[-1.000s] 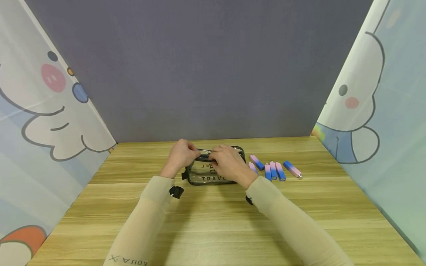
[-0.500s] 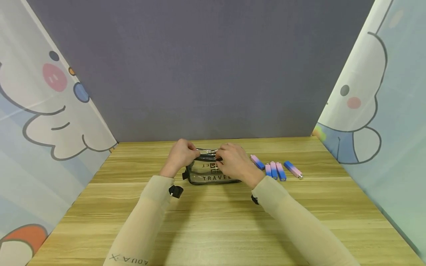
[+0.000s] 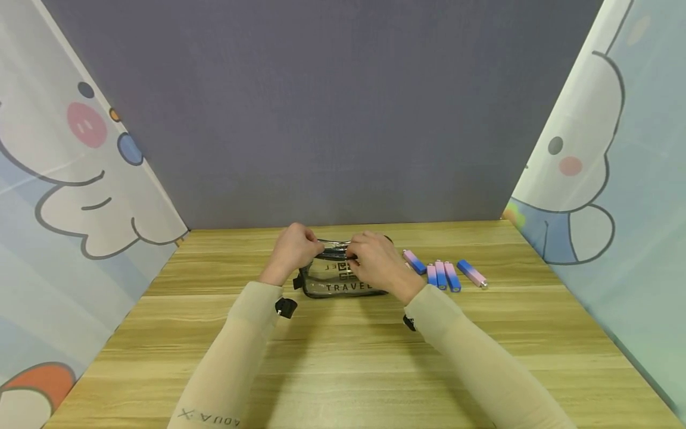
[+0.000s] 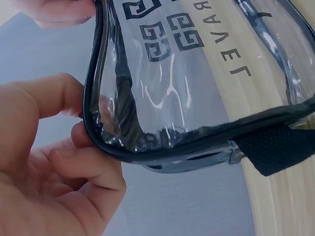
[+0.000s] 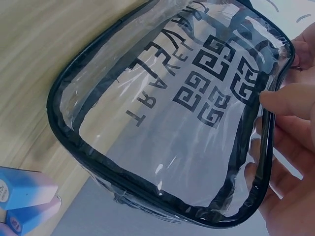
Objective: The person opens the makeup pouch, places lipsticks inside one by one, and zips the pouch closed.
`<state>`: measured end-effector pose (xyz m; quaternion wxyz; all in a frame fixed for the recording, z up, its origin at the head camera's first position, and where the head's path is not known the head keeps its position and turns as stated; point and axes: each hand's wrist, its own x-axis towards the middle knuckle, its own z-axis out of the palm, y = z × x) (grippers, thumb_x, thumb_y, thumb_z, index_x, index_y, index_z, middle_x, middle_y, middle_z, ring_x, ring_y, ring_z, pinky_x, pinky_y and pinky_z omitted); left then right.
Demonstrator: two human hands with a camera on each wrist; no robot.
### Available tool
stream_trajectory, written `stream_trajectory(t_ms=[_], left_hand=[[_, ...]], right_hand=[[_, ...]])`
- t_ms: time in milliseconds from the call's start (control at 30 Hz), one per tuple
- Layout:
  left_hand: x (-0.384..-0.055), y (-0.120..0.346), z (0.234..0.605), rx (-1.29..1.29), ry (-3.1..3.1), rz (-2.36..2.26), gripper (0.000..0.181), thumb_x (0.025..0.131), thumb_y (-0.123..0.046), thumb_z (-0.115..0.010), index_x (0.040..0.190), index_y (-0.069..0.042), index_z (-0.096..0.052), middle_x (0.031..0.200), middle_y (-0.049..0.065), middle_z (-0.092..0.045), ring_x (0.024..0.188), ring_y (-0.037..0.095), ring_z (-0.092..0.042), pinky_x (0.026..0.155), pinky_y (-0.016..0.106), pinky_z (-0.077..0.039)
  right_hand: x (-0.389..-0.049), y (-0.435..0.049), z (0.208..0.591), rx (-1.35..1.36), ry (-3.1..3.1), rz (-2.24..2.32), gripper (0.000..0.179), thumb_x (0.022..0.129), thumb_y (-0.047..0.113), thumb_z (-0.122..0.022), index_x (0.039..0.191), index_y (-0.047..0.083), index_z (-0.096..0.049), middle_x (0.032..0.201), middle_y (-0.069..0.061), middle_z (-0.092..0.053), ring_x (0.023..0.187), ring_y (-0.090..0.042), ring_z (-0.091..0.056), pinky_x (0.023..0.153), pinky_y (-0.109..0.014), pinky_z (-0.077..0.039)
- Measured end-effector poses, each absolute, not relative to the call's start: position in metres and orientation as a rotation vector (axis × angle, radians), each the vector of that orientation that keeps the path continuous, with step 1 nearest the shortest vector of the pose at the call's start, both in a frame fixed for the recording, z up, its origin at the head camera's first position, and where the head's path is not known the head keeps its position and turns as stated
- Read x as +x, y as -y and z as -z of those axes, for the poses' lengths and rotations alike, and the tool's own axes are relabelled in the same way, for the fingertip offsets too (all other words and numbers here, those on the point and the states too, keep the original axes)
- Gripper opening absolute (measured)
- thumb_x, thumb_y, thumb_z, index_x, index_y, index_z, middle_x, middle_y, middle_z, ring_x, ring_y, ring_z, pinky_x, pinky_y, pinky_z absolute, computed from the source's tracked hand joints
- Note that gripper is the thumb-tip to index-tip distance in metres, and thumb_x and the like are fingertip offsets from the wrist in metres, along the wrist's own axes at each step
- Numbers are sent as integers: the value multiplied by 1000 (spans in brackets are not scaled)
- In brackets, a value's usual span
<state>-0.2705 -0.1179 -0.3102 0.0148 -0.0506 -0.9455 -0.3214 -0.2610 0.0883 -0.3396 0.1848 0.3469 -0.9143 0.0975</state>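
While the clear pouch [image 3: 339, 277] stands on the table [image 3: 343, 357], the left hand [image 3: 292, 250] pinches its top left corner and the right hand [image 3: 375, 262] grips its top edge, with pink-blue sticks [image 3: 442, 274] just beside.

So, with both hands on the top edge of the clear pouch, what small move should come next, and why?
Probably the right hand should draw along the top edge toward the right while the left hand holds its corner steady. Both hands pinch the clear pouch at its black top rim, it looks empty, and the pink-and-blue sticks lie beside it on the table.
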Motion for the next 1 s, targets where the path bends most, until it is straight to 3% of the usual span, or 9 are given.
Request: stream_trajectory(t_ms=[433, 1000], left_hand=[[-273, 108, 305, -128, 2998, 977, 49, 96, -19, -67, 53, -17, -43, 46, -4, -32, 41, 10, -24, 44, 27, -25], [-274, 102, 306, -174, 3001, 923, 52, 93, -14, -69, 49, -17, -42, 44, -5, -30, 39, 10, -23, 43, 25, -26]], right_hand=[[-260, -90, 340, 971, 2543, -297, 6, 88, 13, -78, 95, 14, -78, 98, 1, -71, 90, -19, -61, 81, -36, -51], [-261, -87, 344, 991, 2517, -304, 7, 88, 12, -78, 95, 15, -78, 99, 1, -72, 90, -20, -61, 79, -36, -51]])
